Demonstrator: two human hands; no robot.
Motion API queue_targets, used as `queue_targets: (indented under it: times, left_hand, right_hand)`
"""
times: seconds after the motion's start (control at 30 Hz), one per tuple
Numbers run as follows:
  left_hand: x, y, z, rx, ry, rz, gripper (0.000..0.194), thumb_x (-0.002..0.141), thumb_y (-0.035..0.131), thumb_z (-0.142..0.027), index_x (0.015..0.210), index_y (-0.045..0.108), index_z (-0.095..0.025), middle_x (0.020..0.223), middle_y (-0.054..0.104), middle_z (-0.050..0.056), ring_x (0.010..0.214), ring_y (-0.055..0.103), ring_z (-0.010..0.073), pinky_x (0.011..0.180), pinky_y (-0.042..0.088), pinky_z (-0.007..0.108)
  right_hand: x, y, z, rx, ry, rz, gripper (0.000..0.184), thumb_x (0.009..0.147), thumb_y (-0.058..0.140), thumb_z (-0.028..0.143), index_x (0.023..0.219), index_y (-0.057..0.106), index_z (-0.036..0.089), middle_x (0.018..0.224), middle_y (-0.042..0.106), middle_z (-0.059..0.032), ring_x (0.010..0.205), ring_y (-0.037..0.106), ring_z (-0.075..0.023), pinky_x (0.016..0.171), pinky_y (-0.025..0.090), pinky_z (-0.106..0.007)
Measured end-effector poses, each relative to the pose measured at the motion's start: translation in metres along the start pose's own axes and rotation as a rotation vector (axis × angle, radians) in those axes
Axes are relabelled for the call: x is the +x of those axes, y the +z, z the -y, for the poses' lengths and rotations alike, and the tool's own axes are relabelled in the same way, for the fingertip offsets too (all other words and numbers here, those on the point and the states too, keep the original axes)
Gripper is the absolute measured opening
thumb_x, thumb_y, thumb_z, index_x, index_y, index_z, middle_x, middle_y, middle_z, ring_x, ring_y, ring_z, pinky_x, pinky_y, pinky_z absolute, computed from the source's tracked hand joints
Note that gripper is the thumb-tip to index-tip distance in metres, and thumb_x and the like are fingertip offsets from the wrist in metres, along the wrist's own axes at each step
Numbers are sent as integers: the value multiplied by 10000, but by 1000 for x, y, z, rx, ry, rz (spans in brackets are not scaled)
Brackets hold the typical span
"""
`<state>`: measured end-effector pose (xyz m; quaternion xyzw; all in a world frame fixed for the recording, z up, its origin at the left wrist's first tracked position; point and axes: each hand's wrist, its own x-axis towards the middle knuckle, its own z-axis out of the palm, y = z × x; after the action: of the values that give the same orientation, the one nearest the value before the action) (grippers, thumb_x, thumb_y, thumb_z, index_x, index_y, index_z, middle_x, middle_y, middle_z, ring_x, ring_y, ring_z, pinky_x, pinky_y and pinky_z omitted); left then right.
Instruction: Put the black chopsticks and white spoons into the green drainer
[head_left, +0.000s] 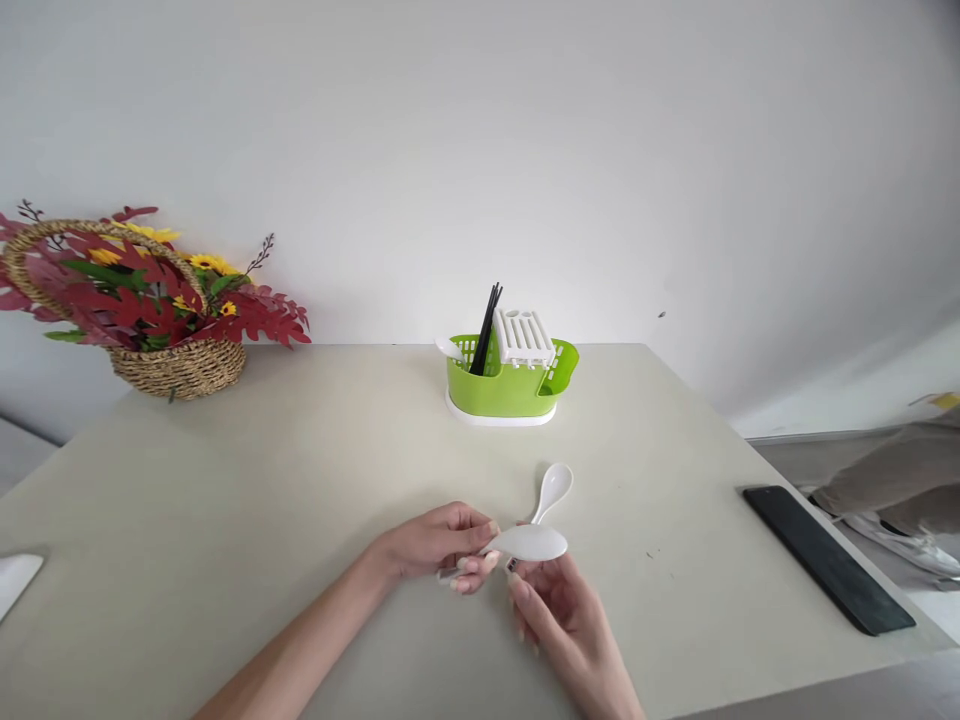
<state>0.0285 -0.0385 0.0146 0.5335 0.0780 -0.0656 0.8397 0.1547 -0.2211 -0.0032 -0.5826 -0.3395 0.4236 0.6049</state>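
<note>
My left hand (446, 545) is closed around the handle of a white spoon (531, 542), whose bowl points right with its rounded back facing up. A second white spoon (556, 486) lies beyond it, bowl away from me and hollow side showing. Its handle runs behind the first spoon toward a small dark-marked end at the fingertips of my right hand (559, 610). The right thumb and fingers are pinched on that end, just below the first spoon's bowl. Part of the second handle is hidden.
A green utensil caddy (495, 392) with a white slotted rack, black chopsticks (487, 330) and a white spoon stands at the back. A flower basket (180, 368) sits back left, a black phone (825, 558) at right. A white object (19, 580) shows far left. A person's leg (892, 470) is beyond the table.
</note>
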Motion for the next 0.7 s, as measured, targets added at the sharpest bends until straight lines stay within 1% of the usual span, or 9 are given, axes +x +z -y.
queue_targets:
  times: [0.07, 0.13, 0.2, 0.27, 0.33, 0.43, 0.5, 0.57, 0.7]
  left_hand:
    - [-1, 0, 1, -40, -17, 19, 571, 878, 706, -710, 716, 535, -189, 546, 369, -79, 431, 372, 78, 440, 295, 241]
    - [-3, -1, 3, -63, -36, 34, 563, 868, 720, -706, 726, 542, -191, 541, 355, -85, 416, 338, 74, 410, 266, 239]
    - [-5, -2, 4, -68, -46, 57, 568, 852, 731, -714, 728, 544, -192, 532, 357, -84, 400, 323, 73, 380, 225, 241]
    - [-8, -3, 4, -67, -52, 77, 562, 848, 731, -721, 765, 583, -185, 514, 358, -87, 381, 304, 72, 364, 187, 248]
    - [-9, -4, 5, -75, -46, 76, 541, 851, 745, -700, 817, 630, -172, 504, 378, -85, 369, 293, 70, 366, 172, 256]
    - [-4, -6, 9, -101, 49, -33, 531, 870, 738, -670, 779, 654, -154, 543, 473, -40, 406, 364, 78, 403, 231, 266]
    - [2, -9, 12, -150, 166, -162, 546, 882, 718, -676, 777, 672, -143, 615, 543, -2, 482, 451, 95, 462, 317, 266]
    - [8, -13, 14, -258, 270, -288, 511, 883, 738, -646, 868, 711, -136, 708, 580, 13, 563, 494, 100, 534, 381, 257]
    - [11, -22, 14, -546, 376, -471, 369, 847, 841, -444, 1026, 731, -141, 806, 569, -4, 607, 483, 72, 563, 392, 219]
  right_hand:
    - [7, -5, 12, -60, -95, 36, 515, 944, 713, 519, 1375, 625, 251, 811, 647, 7, 690, 592, -153, 689, 542, -278]
    - [17, -11, 27, -159, -246, 98, 532, 929, 755, 442, 1419, 620, 284, 896, 674, -11, 720, 615, -155, 736, 566, -300]
    - [27, -14, 41, -261, -417, 128, 469, 903, 795, 380, 1353, 684, 304, 864, 644, -3, 712, 594, -153, 708, 555, -291]
    - [37, -14, 54, -353, -525, 188, 308, 912, 790, 344, 1217, 765, 310, 823, 624, -4, 722, 582, -158, 689, 537, -287]
    - [44, -10, 64, -431, -556, 272, 158, 959, 734, 341, 1092, 810, 303, 819, 642, -22, 728, 590, -164, 662, 522, -286]
    - [54, -2, 80, -497, -614, 314, 178, 1012, 659, 355, 1038, 819, 283, 819, 664, -35, 694, 595, -156, 600, 496, -274]
    - [62, 2, 93, -500, -724, 266, 168, 1016, 654, 330, 1052, 806, 267, 816, 673, -30, 687, 598, -149, 595, 490, -269]
    - [71, 5, 108, -492, -858, 173, 129, 1006, 673, 286, 1059, 786, 251, 830, 692, -26, 692, 602, -146, 600, 485, -271]
    - [97, 8, 133, -517, -1050, -102, 95, 994, 684, 246, 1045, 765, 242, 816, 682, -10, 643, 570, -132, 597, 456, -279]
